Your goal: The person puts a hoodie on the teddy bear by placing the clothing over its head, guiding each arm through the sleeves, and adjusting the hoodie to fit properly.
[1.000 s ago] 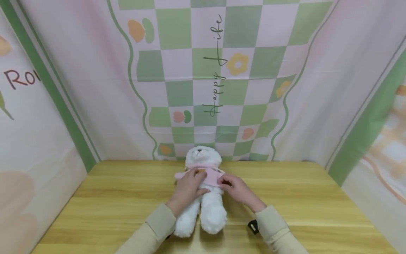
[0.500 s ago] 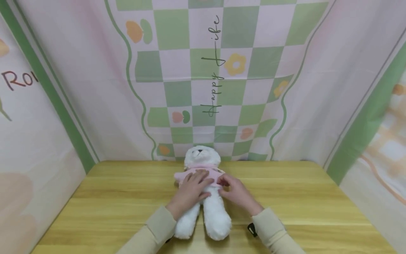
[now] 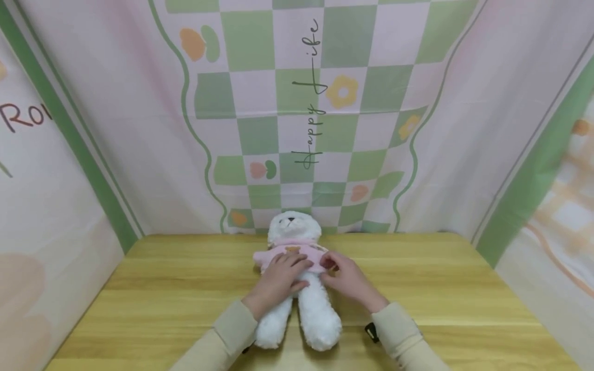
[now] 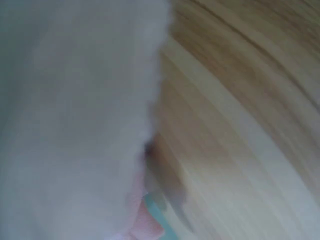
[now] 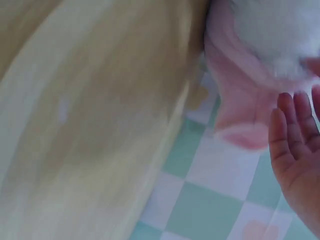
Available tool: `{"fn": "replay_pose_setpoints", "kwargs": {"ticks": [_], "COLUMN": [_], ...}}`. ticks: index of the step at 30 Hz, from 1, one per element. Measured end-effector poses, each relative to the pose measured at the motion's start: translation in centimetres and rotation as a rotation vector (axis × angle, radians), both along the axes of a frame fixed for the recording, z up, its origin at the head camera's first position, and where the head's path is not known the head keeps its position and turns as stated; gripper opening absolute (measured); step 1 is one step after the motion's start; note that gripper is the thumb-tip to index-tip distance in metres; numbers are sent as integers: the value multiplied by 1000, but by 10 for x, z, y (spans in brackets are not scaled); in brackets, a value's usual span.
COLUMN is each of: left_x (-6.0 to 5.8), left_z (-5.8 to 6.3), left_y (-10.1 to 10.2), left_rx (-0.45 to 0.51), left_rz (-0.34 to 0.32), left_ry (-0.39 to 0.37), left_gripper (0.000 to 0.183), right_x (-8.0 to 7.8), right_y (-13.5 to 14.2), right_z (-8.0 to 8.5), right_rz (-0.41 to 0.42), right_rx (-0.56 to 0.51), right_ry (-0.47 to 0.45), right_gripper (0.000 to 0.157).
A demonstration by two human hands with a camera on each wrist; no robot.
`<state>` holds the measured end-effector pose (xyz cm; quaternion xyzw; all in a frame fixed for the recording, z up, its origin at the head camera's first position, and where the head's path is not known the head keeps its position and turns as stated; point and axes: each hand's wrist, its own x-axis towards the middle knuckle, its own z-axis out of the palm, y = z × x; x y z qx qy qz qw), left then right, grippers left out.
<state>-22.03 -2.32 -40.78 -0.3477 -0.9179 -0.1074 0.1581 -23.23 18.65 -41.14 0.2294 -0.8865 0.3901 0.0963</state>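
Observation:
In the head view a white plush bear (image 3: 320, 319) in a pink shirt (image 3: 266, 256) lies on its back, head toward the wall, legs toward me. My left hand (image 3: 280, 278) rests across its belly and the shirt's lower front, fingers spread. At the bear's side, my right hand (image 3: 345, 278) touches the shirt near the hem and sleeve with bent fingers. A gap shows between its thumb and fingers. White plush (image 4: 75, 120) fills much of the left wrist view. In the right wrist view, loosely extended fingers (image 5: 295, 125) reach the pink shirt's edge.
The bear lies on a wooden table (image 3: 185, 288). Behind the far edge hangs a green-and-white checked cloth (image 3: 252, 134) with lettering. Printed cloths also close off both sides. A black strap piece (image 3: 372, 332) hangs by the right cuff.
My left hand has slid slightly down the bear's front, uncovering the shirt's orange print again. The bear's right-side leg has swung outward. My right thumb has moved away from the hem.

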Motion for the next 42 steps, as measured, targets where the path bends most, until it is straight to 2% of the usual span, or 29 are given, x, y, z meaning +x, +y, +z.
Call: {"fn": "replay_pose_setpoints", "kwargs": {"ticks": [2, 5, 9, 13, 17, 23, 25, 33, 36, 39, 42], "left_x": [-1, -1, 0, 1, 0, 1, 2, 3, 3, 3, 3], "left_z": [0, 1, 3, 2, 0, -2, -3, -5, -5, -6, -7], "left_y": [-1, -1, -1, 0, 1, 3, 3, 5, 4, 4, 4], "left_rx": [8, 8, 1, -14, -10, -4, -7, -20, -17, -11, 0], "left_rz": [-1, 2, 1, 4, 12, 53, 69, 81, 76, 67, 56], "left_ry": [-21, -54, -82, -66, -50, 4, 26, 40, 20, 10, 21], "left_gripper": [43, 46, 49, 47, 41, 37, 36, 35, 35, 36, 35], "right_x": [-1, -4, -7, -11, -14, -16, -15, -19, -21, -21, -20], "right_y": [7, 17, 23, 22, 19, 15, 15, 16, 16, 14, 10], "right_z": [3, 5, 5, 3, 1, -1, 0, 3, 5, 7, 10], "right_rz": [-35, -146, -227, -218, -190, -38, -11, -46, -19, -3, -21], "right_rx": [-24, -25, 28, 35, -21, -62, -58, -43, -5, -19, -28], "right_ry": [-8, -67, -170, -236, -258, -216, -219, -335, -342, -357, -361], "right_gripper": [13, 10, 14, 24, 20, 14, 13, 20, 18, 15, 15]}}
